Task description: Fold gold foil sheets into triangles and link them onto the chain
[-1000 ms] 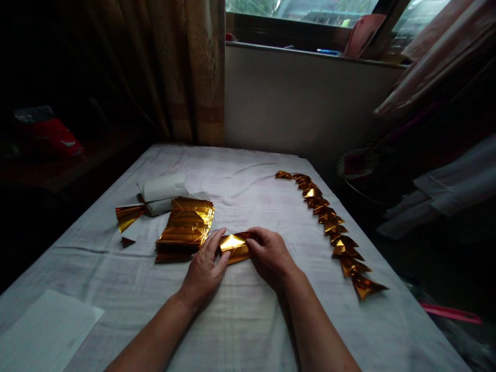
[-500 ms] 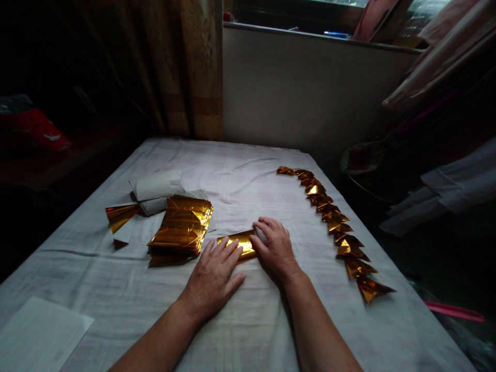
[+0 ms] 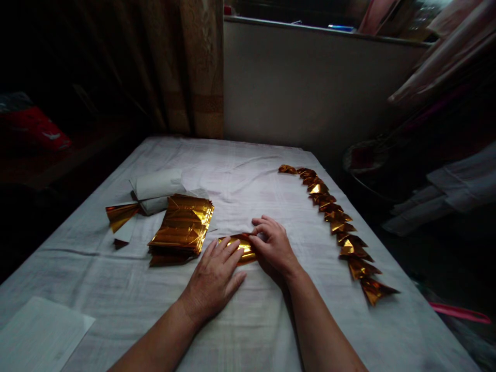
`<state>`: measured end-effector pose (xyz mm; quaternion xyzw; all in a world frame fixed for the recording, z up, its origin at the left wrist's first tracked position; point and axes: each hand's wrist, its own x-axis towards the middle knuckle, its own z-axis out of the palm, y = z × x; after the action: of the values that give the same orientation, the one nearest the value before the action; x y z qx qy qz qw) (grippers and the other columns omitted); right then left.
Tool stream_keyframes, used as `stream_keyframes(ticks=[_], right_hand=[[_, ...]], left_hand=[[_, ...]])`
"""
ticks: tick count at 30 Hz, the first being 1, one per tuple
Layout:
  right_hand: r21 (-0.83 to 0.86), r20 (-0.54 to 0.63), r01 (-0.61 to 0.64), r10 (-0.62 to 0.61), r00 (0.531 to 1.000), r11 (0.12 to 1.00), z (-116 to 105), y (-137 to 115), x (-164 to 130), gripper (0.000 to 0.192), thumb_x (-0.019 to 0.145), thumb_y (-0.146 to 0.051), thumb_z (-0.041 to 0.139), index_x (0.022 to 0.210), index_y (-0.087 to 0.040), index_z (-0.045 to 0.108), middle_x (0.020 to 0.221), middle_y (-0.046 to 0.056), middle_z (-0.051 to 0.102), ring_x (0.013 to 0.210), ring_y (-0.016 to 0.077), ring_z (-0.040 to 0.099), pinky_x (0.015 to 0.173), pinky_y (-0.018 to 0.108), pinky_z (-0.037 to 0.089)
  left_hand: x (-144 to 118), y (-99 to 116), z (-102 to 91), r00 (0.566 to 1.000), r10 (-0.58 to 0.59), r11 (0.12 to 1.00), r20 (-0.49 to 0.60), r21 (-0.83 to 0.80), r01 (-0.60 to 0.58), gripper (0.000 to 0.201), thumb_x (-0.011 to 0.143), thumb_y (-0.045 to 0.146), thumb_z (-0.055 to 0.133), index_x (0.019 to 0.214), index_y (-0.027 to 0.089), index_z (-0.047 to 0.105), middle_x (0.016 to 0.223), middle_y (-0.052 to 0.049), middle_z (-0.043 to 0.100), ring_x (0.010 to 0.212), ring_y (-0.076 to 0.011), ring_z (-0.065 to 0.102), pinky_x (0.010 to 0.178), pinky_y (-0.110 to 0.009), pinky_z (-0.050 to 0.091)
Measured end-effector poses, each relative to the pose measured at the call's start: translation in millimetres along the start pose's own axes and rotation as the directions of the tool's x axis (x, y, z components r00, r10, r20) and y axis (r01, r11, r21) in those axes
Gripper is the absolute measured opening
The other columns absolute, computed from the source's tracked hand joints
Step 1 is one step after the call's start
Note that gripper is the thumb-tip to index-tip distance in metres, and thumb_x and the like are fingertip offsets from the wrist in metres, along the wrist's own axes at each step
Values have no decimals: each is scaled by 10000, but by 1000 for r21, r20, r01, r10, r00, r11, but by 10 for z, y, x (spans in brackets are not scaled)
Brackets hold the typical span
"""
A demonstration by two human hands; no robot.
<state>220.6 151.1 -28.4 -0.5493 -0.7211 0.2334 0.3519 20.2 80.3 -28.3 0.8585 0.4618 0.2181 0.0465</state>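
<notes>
The left hand (image 3: 213, 279) is laid flat and open, its fingertips pressed on the gold foil strip (image 3: 237, 246) at the centre of the frame. The strip's right end is pinched by the right hand (image 3: 273, 245). Its long axis runs left to right, nearly level, on the white cloth (image 3: 240, 320).

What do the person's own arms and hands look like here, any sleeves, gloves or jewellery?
Both arms are bare as far as the bottom edge of the picture, with no sleeve in sight. The left hand and the right hand wear no gloves. No ring, watch or bracelet shows on either hand or wrist, though the dim light could hide something small. Short nails, no visible polish.
</notes>
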Motion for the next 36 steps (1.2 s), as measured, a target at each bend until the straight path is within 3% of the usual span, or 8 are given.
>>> stream_keyframes(ticks=[4, 7, 11, 16, 21, 26, 31, 36], right_hand=[[263, 82, -63, 43, 996, 963, -115, 36, 30, 108, 766, -347, 700, 721, -249, 691, 1163, 77, 725, 1305, 292, 506, 1113, 515, 311], [451, 157, -136, 72, 985, 882, -227, 38, 28, 191, 752, -421, 737, 703, -242, 693, 1224, 87, 701, 1360, 284, 454, 1136, 493, 297], [554, 201, -188, 89, 975, 811, -316, 22, 9, 258, 718, -474, 787, 688, -236, 693, 1237, 97, 695, 1385, 290, 425, 1158, 504, 256], [571, 226, -200, 81, 971, 796, -330, 15, 4, 296, 707, -499, 799, 660, -232, 680, 1234, 106, 696, 1396, 296, 410, 1163, 515, 236], [574, 239, -211, 84, 967, 791, -338, 8, 11, 300, 694, -500, 807, 653, -233, 676, 1222, 103, 702, 1393, 292, 414, 1157, 503, 247], [572, 254, -236, 105, 962, 785, -350, -7, 9, 313, 682, -492, 812, 625, -224, 659, 1210, 99, 703, 1337, 296, 473, 1130, 472, 291], [601, 313, -322, 155, 937, 732, -365, -27, -21, 306, 659, -486, 820, 647, -208, 693, 1089, 83, 727, 1025, 251, 637, 930, 384, 450], [597, 403, -432, 213, 890, 676, -375, -31, -60, 349, 683, -511, 797, 815, -188, 777, 766, 41, 706, 716, 173, 602, 689, 307, 457]], left_hand=[[30, -56, -20, 986, -79, 994, -147, -91, 66, 443, 966, 326, 493, 1394, 211, 500, 1508, -121, 465, 1419, -283, 392, 1153, -494, 375], [56, -109, -21, 952, -207, 966, -225, -202, 162, 446, 984, 341, 459, 1403, 188, 478, 1449, -141, 526, 1364, -261, 474, 1115, -452, 429], [85, -123, -39, 892, -406, 864, -198, -402, 304, 414, 949, 395, 507, 1306, 193, 564, 1210, -105, 697, 1091, -222, 676, 931, -351, 555], [139, -83, -105, 804, -582, 677, -125, -622, 393, 348, 834, 423, 629, 1095, 196, 668, 920, -49, 755, 831, -187, 724, 740, -271, 575], [194, -46, -160, 781, -615, 619, -110, -680, 393, 196, 803, 386, 641, 807, 198, 698, 740, -13, 732, 660, -157, 687, 610, -226, 531], [205, -45, -171, 786, -605, 624, -127, -688, 370, 177, 804, 360, 639, 766, 200, 703, 690, 2, 717, 616, -145, 665, 587, -213, 512], [197, -69, -140, 785, -602, 628, -147, -695, 351, 163, 807, 345, 638, 778, 203, 711, 727, -2, 733, 677, -154, 689, 649, -221, 526], [194, -70, -140, 783, -606, 627, -143, -692, 359, 161, 806, 341, 637, 781, 202, 713, 741, -7, 738, 697, -159, 694, 667, -228, 530]])
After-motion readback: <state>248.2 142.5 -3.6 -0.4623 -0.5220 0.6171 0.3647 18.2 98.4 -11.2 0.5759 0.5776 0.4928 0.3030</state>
